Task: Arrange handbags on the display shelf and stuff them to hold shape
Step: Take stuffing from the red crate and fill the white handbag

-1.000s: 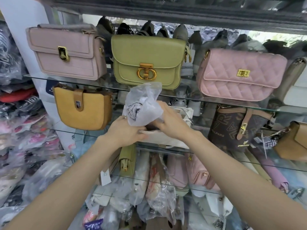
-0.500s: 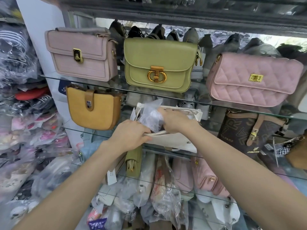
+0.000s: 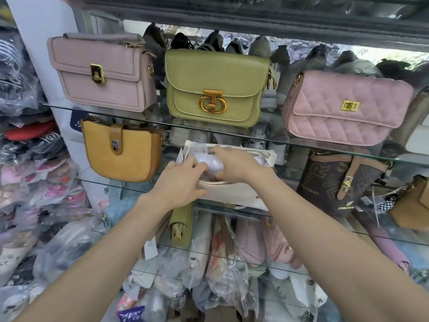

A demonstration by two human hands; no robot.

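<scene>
A cream handbag [image 3: 234, 194] stands open on the middle glass shelf [image 3: 394, 156]. A crumpled clear plastic bag [image 3: 210, 161] sits mostly inside its mouth. My left hand [image 3: 178, 184] grips the bag's front rim and touches the plastic. My right hand [image 3: 234, 162] presses down on the plastic from above. On the top shelf stand a mauve handbag [image 3: 102, 73], a green handbag [image 3: 216, 87] and a pink quilted handbag [image 3: 343, 108]. A mustard handbag [image 3: 123, 152] is left of the cream one, a brown monogram handbag [image 3: 336, 180] right of it.
A tan bag [image 3: 411, 205] sits at the far right. Below, a lower glass shelf [image 3: 383, 238] holds more bags and plastic-wrapped goods [image 3: 222, 263]. Wrapped items [image 3: 27, 182] are piled at the left beside a white pillar [image 3: 41, 22]. Shoes line the back of the top shelf.
The plastic bag, held up above the cream handbag a second ago, has been pushed down into its opening. Both hands moved down and in with it.
</scene>
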